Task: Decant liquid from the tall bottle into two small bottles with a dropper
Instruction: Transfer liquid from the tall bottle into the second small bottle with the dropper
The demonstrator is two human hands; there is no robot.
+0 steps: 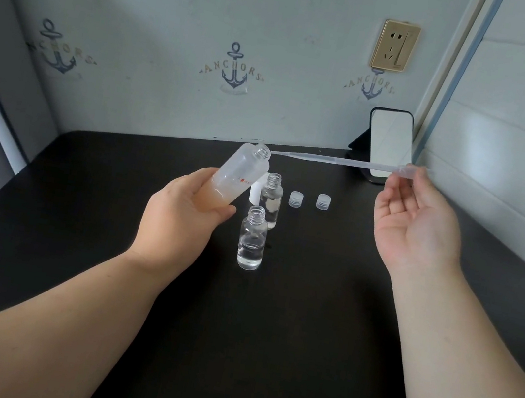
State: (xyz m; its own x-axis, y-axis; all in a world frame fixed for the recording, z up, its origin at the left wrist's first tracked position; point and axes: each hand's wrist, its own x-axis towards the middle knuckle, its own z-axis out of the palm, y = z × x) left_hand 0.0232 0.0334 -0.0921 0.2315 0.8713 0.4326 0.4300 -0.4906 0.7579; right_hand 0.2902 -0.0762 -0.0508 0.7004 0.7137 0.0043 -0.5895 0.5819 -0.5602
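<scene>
My left hand grips the base of the tall frosted bottle, which is uncapped and tilted with its mouth up and to the right. My right hand pinches the bulb end of a clear plastic dropper held nearly level, its thin tip just at the tall bottle's mouth. Two small clear bottles stand open on the black table: the near one holds some clear liquid, and the far one is right behind it, partly hidden by the tall bottle.
Two small ribbed caps lie to the right of the far small bottle, and a white cap shows behind the tall bottle. A phone on a stand leans in the back right corner. The black table meets walls behind and to the right.
</scene>
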